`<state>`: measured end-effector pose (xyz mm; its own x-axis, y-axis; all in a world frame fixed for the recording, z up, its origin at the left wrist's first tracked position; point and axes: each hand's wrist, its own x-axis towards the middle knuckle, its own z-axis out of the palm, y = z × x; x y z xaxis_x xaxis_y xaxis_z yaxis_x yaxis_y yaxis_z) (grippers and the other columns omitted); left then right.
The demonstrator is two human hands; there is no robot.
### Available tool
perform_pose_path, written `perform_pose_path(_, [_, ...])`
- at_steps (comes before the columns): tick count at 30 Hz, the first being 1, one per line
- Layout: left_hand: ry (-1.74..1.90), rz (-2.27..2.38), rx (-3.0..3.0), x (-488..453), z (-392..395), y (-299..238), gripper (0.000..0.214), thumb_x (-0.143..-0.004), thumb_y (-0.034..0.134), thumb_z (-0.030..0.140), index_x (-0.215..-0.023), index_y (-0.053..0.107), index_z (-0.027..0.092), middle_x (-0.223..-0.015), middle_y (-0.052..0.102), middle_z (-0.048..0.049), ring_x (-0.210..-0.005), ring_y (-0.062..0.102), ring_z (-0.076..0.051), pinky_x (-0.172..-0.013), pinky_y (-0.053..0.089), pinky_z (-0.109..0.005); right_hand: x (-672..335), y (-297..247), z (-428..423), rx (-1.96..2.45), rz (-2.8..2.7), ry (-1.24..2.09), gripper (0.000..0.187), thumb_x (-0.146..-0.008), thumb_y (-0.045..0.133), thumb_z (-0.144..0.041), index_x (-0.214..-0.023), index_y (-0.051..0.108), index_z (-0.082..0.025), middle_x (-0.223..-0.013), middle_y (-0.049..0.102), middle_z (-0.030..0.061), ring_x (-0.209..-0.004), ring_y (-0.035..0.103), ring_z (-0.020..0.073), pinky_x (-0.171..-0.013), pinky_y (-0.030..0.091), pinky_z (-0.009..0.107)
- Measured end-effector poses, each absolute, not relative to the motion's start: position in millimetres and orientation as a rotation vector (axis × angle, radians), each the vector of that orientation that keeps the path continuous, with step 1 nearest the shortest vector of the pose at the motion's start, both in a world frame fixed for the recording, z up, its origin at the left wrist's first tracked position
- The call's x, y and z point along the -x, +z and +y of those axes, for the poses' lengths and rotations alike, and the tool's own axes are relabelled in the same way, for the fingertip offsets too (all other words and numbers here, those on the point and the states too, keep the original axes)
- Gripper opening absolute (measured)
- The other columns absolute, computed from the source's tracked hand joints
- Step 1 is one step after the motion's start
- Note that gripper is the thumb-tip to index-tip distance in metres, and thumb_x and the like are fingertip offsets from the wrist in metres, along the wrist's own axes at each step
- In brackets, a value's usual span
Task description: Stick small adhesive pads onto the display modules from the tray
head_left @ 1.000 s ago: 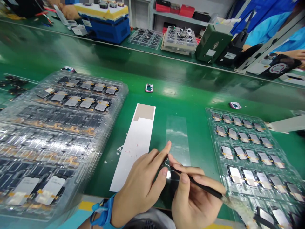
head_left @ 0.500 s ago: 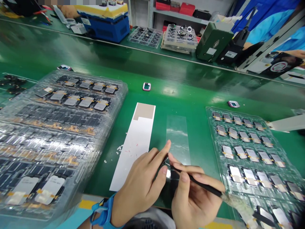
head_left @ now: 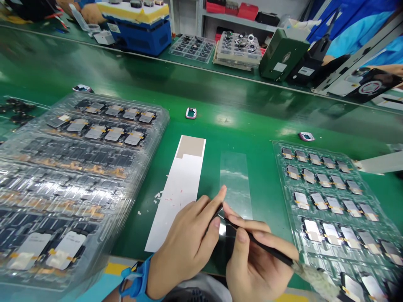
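Low in the middle of the view, my left hand (head_left: 189, 239) is closed, thumb and index finger pinching a small dark flat part (head_left: 216, 214) mostly hidden by the fingers. My right hand (head_left: 260, 256) grips a slim black tool (head_left: 270, 250) like a pen; its rear end is wrapped in pale, worn tape. The tool's tip meets the part between my hands, and the exact contact is too small to make out. Just beyond my fingertips lies a clear film strip (head_left: 234, 176). A white backing sheet (head_left: 176, 197) with a beige patch at its far end lies beside my left hand.
Stacked clear trays (head_left: 157, 121) of display parts stand left. Another clear tray (head_left: 283, 184) with rows of silver-backed parts is right. Small pink-rimmed watch cases (head_left: 191, 113) sit on the green surface beyond. A raised shelf behind holds a blue machine (head_left: 141, 35); other people's arms appear there.
The pink-rimmed watch cases have shifted slightly left along the green surface. My right hand and the tool's rear end have moved a little; my left hand stays nearly in place.
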<state>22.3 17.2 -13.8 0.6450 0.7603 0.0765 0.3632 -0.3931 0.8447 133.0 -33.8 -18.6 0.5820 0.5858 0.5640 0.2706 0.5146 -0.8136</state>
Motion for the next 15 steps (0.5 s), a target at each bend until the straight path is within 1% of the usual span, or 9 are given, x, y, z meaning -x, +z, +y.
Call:
perform_pose_path(3, [0.587,0.868,-2.016,-21.6,16.5,-13.4,0.054,-0.105,0.03,0.026,-0.157,0.02,0.034,-0.102,0.059,-0.0058,-0.091,0.059,-0.023,-0.082,0.052,-0.042,-132.9,-19.4,-34.0,1.053,-0.979,0.242,0.036,-0.083,0.052,0.011,-0.104,0.05,-0.017,-0.092,0.073,0.0043,-0.091,0.075,0.0205,-0.083,0.067,0.043])
perform_pose_path(7, [0.592,0.867,-2.025,-21.5,17.0,-13.4,0.054,-0.104,0.03,0.027,-0.158,0.02,0.033,-0.102,0.059,-0.0063,-0.09,0.059,-0.024,-0.081,0.052,-0.041,-132.3,-19.6,-33.7,1.04,-0.986,0.261,0.035,-0.083,0.052,0.011,-0.104,0.051,-0.017,-0.092,0.073,0.004,-0.092,0.075,0.0207,-0.082,0.067,0.042])
perform_pose_path(11, [0.595,0.857,-2.022,-21.5,17.0,-13.6,0.054,-0.105,0.03,0.027,-0.158,0.02,0.033,-0.104,0.059,-0.0066,-0.093,0.059,-0.024,-0.082,0.052,-0.041,-132.3,-19.3,-33.6,1.051,-0.977,0.243,0.035,-0.083,0.052,0.01,-0.103,0.051,-0.018,-0.091,0.073,0.0036,-0.091,0.075,0.0208,-0.082,0.067,0.043])
perform_pose_path(15, [0.585,0.879,-2.037,-22.1,17.2,-11.6,0.053,-0.105,0.031,0.027,-0.157,0.021,0.034,-0.102,0.06,-0.0054,-0.088,0.059,-0.022,-0.079,0.052,-0.039,-131.5,-18.2,-33.6,1.064,-0.947,0.222,0.032,-0.084,0.054,0.007,-0.102,0.051,-0.019,-0.089,0.074,0.0026,-0.087,0.076,0.02,-0.079,0.068,0.043])
